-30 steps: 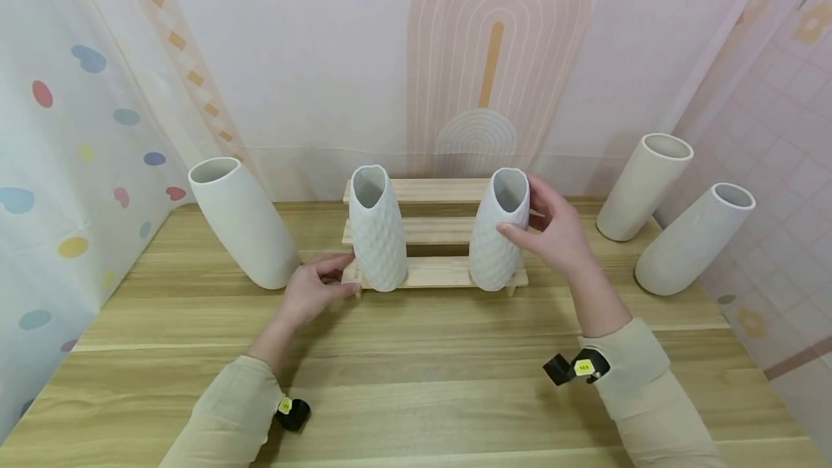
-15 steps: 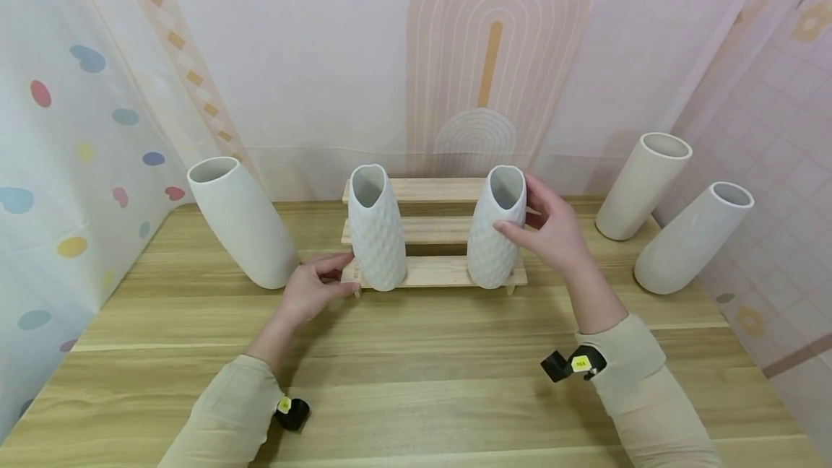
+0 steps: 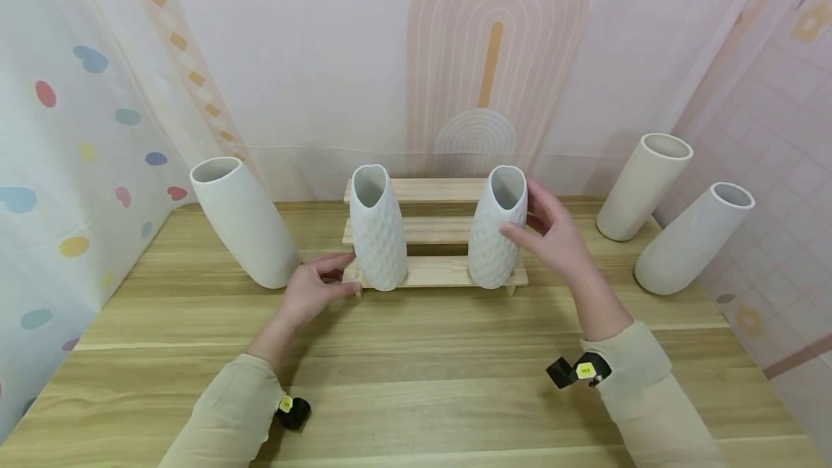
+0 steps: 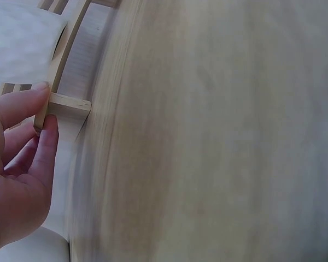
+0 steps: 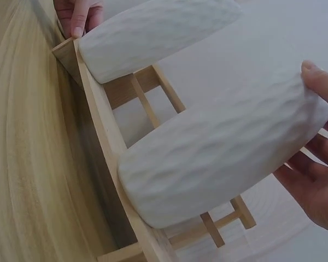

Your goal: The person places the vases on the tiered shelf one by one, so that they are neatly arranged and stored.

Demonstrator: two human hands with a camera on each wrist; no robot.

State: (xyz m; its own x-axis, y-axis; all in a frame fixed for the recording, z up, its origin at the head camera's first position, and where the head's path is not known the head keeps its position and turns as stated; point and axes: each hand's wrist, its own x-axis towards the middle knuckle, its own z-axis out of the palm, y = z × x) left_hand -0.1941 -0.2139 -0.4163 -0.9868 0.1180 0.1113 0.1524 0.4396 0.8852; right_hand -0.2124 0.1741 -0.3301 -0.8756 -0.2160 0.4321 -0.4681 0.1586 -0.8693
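Observation:
A three-tier slatted wooden stand (image 3: 437, 272) holds two white dimpled vases on its lowest tier. My left hand (image 3: 312, 291) pinches the left end of that tier, thumb on one face and fingers on the other, as the left wrist view shows. Just beside it stands the left dimpled vase (image 3: 378, 237), untouched. Around the upper right side of the right dimpled vase (image 3: 490, 244) my right hand (image 3: 559, 233) has its thumb in front and fingers behind. This vase's base rests on the tier in the right wrist view (image 5: 208, 158).
A tall smooth white vase (image 3: 247, 230) stands left of the stand, close behind my left hand. To the right are a cylindrical white vase (image 3: 640, 193) and a tapered white vase (image 3: 689, 244). A patterned cloth (image 3: 312, 78) hangs behind the wooden table (image 3: 416, 381).
The right dimpled vase has shifted very slightly back on the tier. My right thumb sits a little farther right on it. The left hand keeps its place on the stand.

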